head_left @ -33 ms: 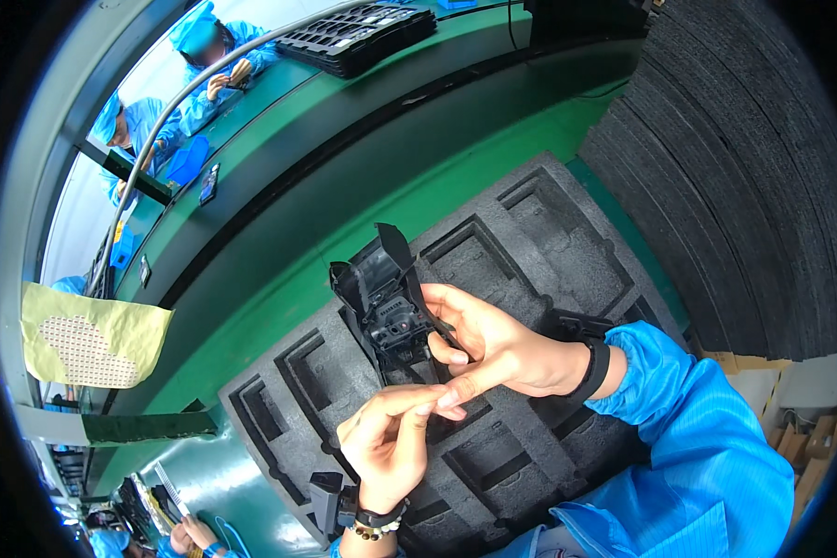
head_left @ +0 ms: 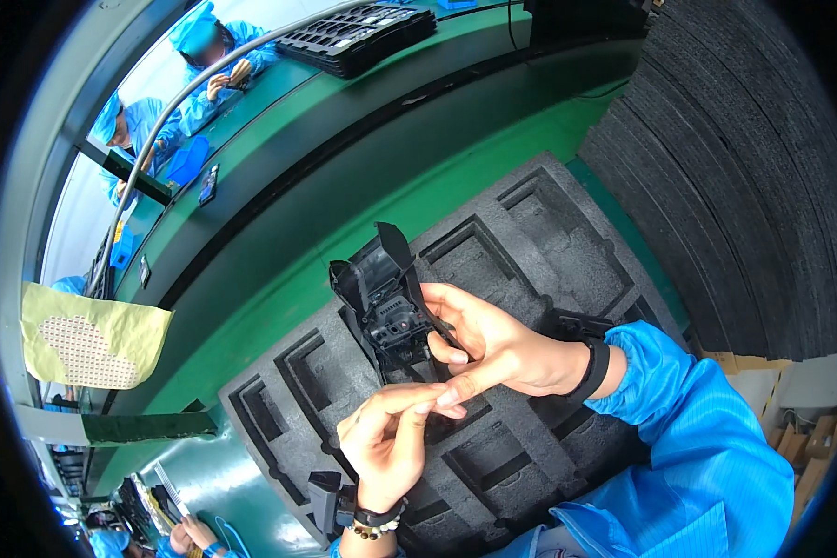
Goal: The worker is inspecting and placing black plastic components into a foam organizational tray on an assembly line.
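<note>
My right hand [head_left: 488,339] is closed around the side of a small black plastic device housing [head_left: 395,321], which has a raised flap at its far end. Its inner face, with small molded parts, is turned up. Just below the housing, my left hand [head_left: 386,442] is closed in a pinch, thumb against forefinger, meeting the tip of the right thumb. Whatever sits between those fingertips is too small or hidden to make out. Both hands are above a dark grey foam tray [head_left: 523,256] with molded pockets.
Tall stacked black foam sheets [head_left: 716,186] stand at the right. A green-topped bench [head_left: 279,177] curves past on the far side, carrying black trays [head_left: 358,37] and a blue bin [head_left: 188,160]. Co-workers in blue sit beyond it. Yellowish paper [head_left: 149,344] hangs on the left frame.
</note>
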A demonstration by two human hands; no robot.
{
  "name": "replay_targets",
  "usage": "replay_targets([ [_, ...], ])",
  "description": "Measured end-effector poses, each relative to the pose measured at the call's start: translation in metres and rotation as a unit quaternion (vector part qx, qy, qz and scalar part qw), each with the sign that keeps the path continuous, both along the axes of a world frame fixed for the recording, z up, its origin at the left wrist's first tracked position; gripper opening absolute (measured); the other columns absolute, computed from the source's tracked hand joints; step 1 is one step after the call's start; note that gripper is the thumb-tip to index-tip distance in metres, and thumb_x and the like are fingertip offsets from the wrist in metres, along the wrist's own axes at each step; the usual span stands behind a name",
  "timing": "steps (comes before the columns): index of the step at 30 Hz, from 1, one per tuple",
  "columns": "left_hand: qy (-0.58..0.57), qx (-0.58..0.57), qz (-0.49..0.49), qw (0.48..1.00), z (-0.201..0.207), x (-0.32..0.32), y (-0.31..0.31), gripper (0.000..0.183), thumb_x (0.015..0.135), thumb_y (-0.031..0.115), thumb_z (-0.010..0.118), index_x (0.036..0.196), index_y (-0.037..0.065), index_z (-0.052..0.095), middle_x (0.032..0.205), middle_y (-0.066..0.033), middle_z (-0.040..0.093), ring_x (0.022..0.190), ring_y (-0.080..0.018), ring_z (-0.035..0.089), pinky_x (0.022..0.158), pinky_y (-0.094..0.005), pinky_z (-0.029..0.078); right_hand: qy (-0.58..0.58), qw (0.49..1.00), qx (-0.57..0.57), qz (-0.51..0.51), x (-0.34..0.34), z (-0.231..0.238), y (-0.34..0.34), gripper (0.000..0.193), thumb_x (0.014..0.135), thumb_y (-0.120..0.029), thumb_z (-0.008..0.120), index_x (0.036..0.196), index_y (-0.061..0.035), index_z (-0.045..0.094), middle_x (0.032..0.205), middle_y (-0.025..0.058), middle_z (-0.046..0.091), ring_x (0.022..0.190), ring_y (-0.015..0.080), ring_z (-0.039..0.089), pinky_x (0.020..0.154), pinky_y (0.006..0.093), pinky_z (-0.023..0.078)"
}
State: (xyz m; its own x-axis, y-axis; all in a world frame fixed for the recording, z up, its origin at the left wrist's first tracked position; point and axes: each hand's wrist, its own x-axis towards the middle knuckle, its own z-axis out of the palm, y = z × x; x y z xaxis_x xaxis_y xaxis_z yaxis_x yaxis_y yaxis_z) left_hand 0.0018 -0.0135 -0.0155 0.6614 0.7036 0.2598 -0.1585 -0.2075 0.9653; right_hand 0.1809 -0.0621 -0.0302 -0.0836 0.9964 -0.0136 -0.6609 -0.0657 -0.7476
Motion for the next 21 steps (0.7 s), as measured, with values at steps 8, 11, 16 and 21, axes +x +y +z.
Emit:
replay_targets([
  [8,0.021,0.042,-0.025,0.999,0.0014,-0.0025,0.0067,0.009,0.094,-0.002,0.058,0.095,-0.005,0.067,0.093,-0.0177,0.071,0.079,-0.0251,0.073,0.07,-0.0321,0.061,0.002,1.0,0.011,0.001,0.0031,0.0051,0.0014,0.103,0.066,0.002,0.082,0.149,-0.0039,0.022,0.132,0.002,0.04,0.08,0.0083,0.036,0.074,0.0205,0.037],
  [11,0.024,0.06,-0.026,0.998,-0.0009,-0.0011,0.0074,0.01,0.093,-0.003,0.059,0.096,-0.003,0.068,0.093,-0.0171,0.072,0.079,-0.025,0.073,0.071,-0.0319,0.061,-0.006,1.0,0.01,-0.002,0.0047,0.0036,0.0016,0.103,0.066,0.002,0.082,0.149,-0.0039,0.022,0.132,0.0026,0.041,0.08,0.0083,0.036,0.074,0.0205,0.038],
  [16,0.029,0.071,-0.015,0.997,-0.0023,0.0015,0.0056,0.008,0.094,-0.003,0.058,0.093,-0.004,0.066,0.092,-0.0168,0.072,0.079,-0.0243,0.073,0.071,-0.0309,0.061,-0.014,1.0,0.014,-0.01,0.0053,0.0,0.0019,0.104,0.065,0.0,0.082,0.149,-0.0037,0.022,0.13,0.0033,0.041,0.08,0.0083,0.037,0.074,0.0204,0.038],
  [21,0.036,0.039,0.0,0.999,-0.0006,0.0015,0.0013,0.008,0.094,-0.004,0.057,0.091,-0.006,0.064,0.091,-0.0171,0.072,0.078,-0.0233,0.073,0.069,-0.0303,0.06,-0.036,0.999,0.021,-0.02,0.0023,-0.0023,0.0006,0.103,0.067,-0.002,0.083,0.149,-0.0049,0.022,0.134,0.0034,0.04,0.08,0.0075,0.037,0.072,0.0204,0.037],
])
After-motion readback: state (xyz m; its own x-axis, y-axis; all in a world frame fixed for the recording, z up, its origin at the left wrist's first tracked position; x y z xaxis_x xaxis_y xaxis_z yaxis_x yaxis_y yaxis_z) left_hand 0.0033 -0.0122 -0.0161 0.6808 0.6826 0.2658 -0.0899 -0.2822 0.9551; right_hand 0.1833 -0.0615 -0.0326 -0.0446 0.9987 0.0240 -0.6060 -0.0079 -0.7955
